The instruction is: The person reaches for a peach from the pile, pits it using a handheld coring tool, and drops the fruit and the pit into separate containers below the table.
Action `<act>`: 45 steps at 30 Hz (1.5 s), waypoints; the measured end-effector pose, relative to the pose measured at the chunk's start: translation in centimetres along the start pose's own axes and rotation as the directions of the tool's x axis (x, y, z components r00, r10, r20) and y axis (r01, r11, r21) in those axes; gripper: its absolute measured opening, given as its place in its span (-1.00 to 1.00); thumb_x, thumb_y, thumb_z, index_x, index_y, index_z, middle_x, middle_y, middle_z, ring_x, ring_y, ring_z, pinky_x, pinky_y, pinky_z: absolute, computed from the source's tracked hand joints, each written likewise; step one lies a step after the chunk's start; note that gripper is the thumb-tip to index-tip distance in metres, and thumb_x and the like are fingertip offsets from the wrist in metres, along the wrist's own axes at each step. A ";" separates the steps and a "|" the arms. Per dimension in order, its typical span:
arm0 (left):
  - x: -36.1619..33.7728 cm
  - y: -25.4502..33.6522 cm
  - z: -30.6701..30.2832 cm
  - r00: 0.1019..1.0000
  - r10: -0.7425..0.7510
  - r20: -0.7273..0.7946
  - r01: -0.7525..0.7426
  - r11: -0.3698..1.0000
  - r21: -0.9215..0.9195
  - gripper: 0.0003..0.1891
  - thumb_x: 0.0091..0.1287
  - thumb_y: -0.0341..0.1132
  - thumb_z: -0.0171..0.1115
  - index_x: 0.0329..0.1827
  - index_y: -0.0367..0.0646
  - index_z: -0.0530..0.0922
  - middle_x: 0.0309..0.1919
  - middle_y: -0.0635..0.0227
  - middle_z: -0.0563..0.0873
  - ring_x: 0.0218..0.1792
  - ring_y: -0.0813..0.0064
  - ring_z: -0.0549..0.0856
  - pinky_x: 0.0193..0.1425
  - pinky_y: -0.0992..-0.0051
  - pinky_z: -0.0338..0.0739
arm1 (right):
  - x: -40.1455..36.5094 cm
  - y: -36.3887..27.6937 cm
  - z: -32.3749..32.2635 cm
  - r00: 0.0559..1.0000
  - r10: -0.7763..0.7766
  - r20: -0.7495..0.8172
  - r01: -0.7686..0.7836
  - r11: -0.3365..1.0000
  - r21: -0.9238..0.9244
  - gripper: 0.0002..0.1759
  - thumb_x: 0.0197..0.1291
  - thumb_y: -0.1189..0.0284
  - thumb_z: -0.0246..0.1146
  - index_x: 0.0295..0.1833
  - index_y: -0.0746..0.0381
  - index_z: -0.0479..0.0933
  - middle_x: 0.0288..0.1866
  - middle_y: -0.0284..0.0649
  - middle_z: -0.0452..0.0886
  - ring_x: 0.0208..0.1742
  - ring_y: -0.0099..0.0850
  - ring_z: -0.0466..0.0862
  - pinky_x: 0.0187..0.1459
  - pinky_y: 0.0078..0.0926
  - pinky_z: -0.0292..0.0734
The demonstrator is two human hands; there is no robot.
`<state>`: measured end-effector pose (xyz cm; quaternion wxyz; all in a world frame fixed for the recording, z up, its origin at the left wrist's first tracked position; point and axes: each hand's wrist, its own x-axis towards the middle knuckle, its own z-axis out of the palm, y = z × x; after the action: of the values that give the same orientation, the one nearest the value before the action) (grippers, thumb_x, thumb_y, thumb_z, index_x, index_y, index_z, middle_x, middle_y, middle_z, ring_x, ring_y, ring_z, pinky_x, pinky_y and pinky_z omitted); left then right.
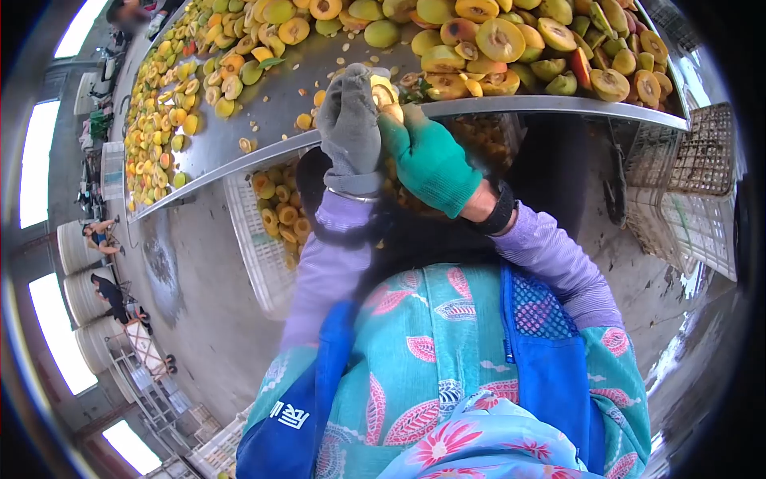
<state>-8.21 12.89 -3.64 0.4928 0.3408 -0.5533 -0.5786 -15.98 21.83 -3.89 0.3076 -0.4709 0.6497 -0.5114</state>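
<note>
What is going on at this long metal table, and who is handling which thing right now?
A person stands at the edge of a metal table heaped with halved yellow fruit. The left hand, in a grey glove, has its grip on one fruit piece right at the table's edge. The right hand, in a green glove, presses against it. A white crate below the edge holds more halves. At the far left, other people are at work.

White crate [252, 259], stacked wire baskets [706, 160]

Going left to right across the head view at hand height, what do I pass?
Bright window → white crate → gray-gloved left hand → fruit half it grips → green-gloved right hand → stacked crates.
</note>
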 end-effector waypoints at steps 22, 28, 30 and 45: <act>2.9 2.9 -1.6 0.839 -0.156 0.521 -0.154 0.850 0.503 -0.81 0.37 -0.36 0.10 -0.15 -0.25 0.64 -0.32 0.23 0.75 -0.36 0.35 0.73 -0.22 0.47 0.61 | -1.0 -1.8 -1.5 0.705 0.028 0.708 -0.707 0.107 0.700 -0.52 0.41 -0.11 -0.09 -0.19 0.09 0.41 -0.62 -0.51 0.26 -0.68 -0.65 0.23 -0.63 -0.66 0.17; 1.6 3.1 -0.9 0.878 -0.021 0.478 -0.108 0.965 0.240 -0.69 0.45 -0.21 0.05 -0.16 -0.29 0.65 -0.33 0.27 0.75 -0.35 0.50 0.69 -0.20 0.55 0.59 | -1.7 -2.6 -1.8 0.721 0.027 0.692 -0.685 0.176 0.707 -0.54 0.43 -0.09 -0.12 -0.24 0.06 0.37 -0.63 -0.53 0.25 -0.69 -0.64 0.24 -0.61 -0.66 0.18; 1.4 2.8 -1.1 0.869 0.036 0.493 -0.205 0.934 0.292 -0.62 0.46 -0.14 0.04 -0.17 -0.32 0.65 -0.35 0.25 0.74 -0.35 0.52 0.67 -0.21 0.53 0.58 | -1.9 -2.8 -1.6 0.690 -0.048 0.723 -0.720 0.062 0.691 -0.58 0.45 -0.06 -0.14 -0.24 0.04 0.34 -0.64 -0.55 0.27 -0.72 -0.63 0.23 -0.60 -0.64 0.17; -0.6 6.3 -21.2 0.990 0.008 -0.140 0.134 0.251 0.959 -0.59 0.33 -0.04 0.12 0.00 -0.21 0.57 -0.39 0.19 0.66 -0.35 0.31 0.68 -0.26 0.39 0.56 | -2.0 3.1 -1.7 0.581 -0.209 0.787 -0.792 -0.369 0.487 -0.59 0.42 -0.04 -0.06 -0.32 0.03 0.38 -0.67 -0.56 0.22 -0.66 -0.63 0.25 -0.57 -0.61 0.19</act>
<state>13.14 7.61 -0.91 0.1896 0.6255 -0.7476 -0.1183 -17.68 24.37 -6.57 0.8760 0.0599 -0.0445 -0.4765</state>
